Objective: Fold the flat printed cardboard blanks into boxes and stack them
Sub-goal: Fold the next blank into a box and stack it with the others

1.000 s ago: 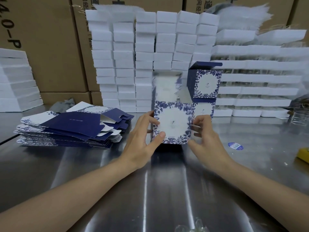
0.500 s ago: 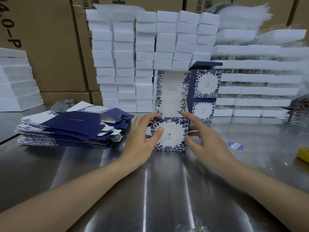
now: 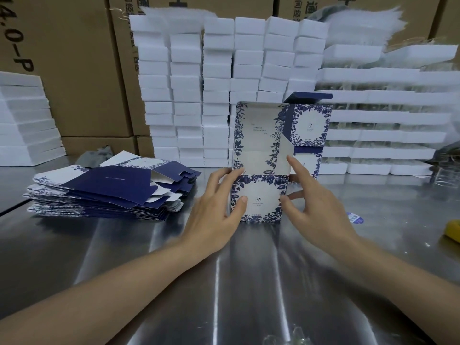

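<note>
A blue-and-white floral box (image 3: 258,195) stands on the steel table (image 3: 224,282) at the centre, its lid flap (image 3: 256,135) raised upright. My left hand (image 3: 214,210) grips the box's left side, thumb on the front face. My right hand (image 3: 316,207) holds the right side, thumb at the front edge and index finger stretched up against the white side flap. Two folded boxes (image 3: 311,125) sit stacked just behind to the right, the top one's lid open. A pile of flat printed blanks (image 3: 99,192) lies to the left.
Columns of white foam blocks (image 3: 216,90) and white trays (image 3: 385,115) line the back, with brown cartons (image 3: 74,70) behind. More white trays (image 3: 25,120) stand far left. A blue sticker (image 3: 354,217) and a yellow object (image 3: 451,231) lie at the right.
The box came down from a raised, blurred position to stand on the table, and its lid flap now stands upright. Both hands moved down with it.
</note>
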Tool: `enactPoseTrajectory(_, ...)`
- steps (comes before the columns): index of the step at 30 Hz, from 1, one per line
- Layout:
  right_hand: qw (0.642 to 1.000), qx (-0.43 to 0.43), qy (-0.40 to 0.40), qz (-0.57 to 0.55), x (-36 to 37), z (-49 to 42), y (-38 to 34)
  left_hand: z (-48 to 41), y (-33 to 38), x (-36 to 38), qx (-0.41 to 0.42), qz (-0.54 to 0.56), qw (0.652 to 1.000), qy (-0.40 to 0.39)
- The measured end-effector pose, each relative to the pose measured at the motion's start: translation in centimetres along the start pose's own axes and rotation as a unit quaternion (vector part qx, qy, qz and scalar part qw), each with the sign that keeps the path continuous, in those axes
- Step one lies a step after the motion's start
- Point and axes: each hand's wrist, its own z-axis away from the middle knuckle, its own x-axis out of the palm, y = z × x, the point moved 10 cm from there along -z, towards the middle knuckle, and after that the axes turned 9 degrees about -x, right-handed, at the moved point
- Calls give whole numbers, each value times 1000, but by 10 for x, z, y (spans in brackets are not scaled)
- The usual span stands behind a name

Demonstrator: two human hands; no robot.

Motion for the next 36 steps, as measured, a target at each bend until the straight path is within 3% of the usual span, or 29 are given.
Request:
enactPoseTrajectory(6, 997, -25, 27, 74, -10, -3, -5, 4, 12, 3, 28, -33, 999, -13)
enactPoseTrajectory(12, 970, -179, 84, 140, -29, -6, -39, 10, 25, 10, 79, -82, 993, -26)
enactPoseTrajectory(17, 953, -282, 44, 104, -22, 2, -74, 18, 42, 16, 143, -138, 980, -29)
enactPoseTrajectory(26, 978, -97, -97, 155, 1, -2, -50, 24, 40, 30, 134, -169, 973, -84)
enactPoseTrajectory(36, 987, -1, -115, 113, 1, -3, -24, 39, 66, 32, 196, -186, 959, -86)
